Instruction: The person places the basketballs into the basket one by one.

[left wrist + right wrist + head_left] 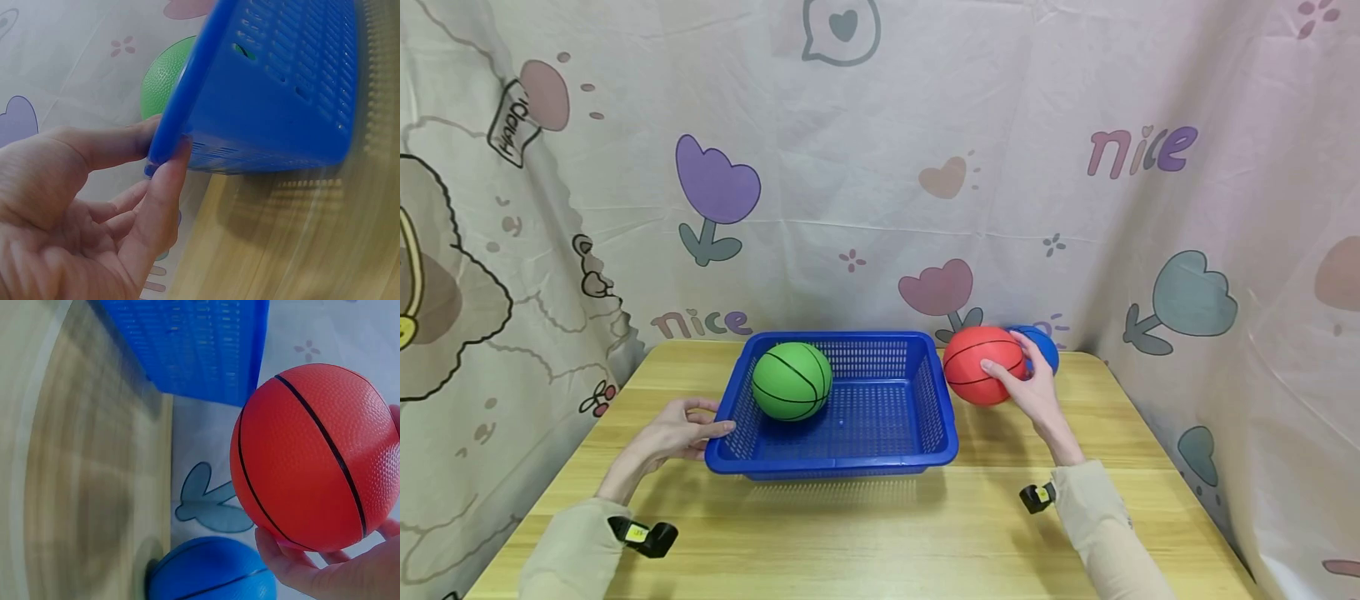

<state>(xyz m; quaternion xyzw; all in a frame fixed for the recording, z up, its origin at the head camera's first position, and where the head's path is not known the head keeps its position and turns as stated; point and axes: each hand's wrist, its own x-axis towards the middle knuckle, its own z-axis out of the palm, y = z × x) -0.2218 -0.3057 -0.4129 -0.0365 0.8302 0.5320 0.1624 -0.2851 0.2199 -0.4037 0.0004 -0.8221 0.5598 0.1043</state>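
Note:
My left hand (pixel 681 432) pinches the left rim of a blue plastic basket (pixel 842 463), thumb on one side and a finger on the other, as the left wrist view shows. Inside the basket, toward its left end, sits a green basketball (pixel 792 381). A red basketball (pixel 981 367) is in my right hand (pixel 1036 387), thumb and fingers around its right side. It is held up just beside the basket's right wall. Partly hidden behind the red ball and the hand, a blue basketball (pixel 212 572) rests on the table.
The light wooden table (pixel 865 542) carries the basket and the blue ball. A patterned cloth (pixel 850 125) hangs behind the table and along both sides. Small black cameras (pixel 651 537) are strapped to both wrists.

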